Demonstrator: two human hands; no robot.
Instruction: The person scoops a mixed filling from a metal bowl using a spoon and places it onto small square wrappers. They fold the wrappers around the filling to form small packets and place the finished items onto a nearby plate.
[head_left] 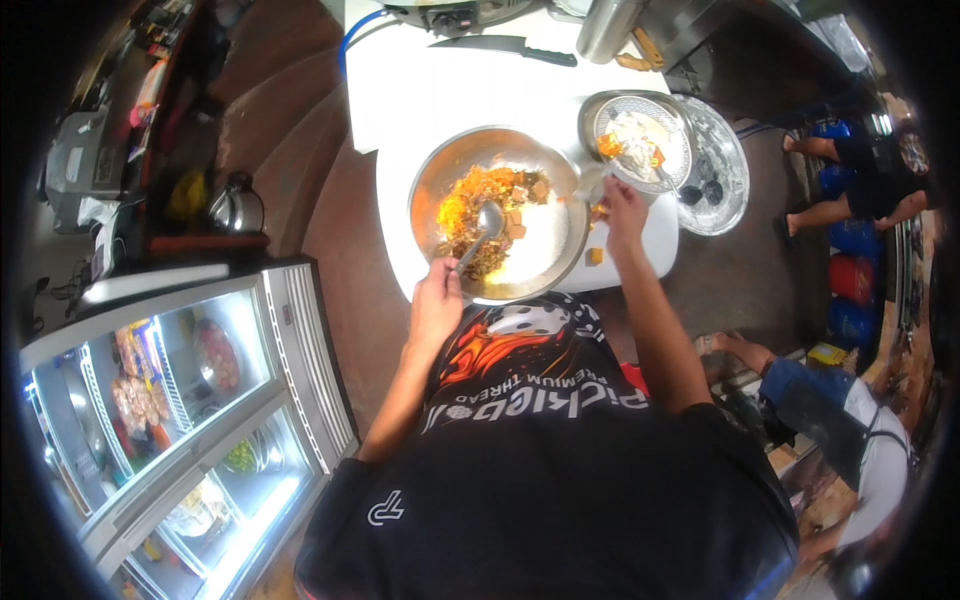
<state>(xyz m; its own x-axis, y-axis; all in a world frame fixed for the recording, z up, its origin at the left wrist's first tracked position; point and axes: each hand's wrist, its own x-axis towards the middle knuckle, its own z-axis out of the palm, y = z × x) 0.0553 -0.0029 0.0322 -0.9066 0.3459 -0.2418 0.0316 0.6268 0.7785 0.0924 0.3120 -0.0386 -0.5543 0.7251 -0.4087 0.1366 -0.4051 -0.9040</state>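
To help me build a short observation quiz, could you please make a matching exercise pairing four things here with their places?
1. Spoon
2. Knife
3. Strainer
4. Kettle

A. Right of the steel mixing bowl
B. In the left hand
C. Above the fridge in the picture
D. On the white surface, near the picture's top

Pairs: 1-B, 2-D, 3-A, 4-C.

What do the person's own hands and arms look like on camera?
The left hand and right hand are ungloved. The forearms are bare, below short black sleeves of a black shirt with white lettering and orange flame-like graphics.
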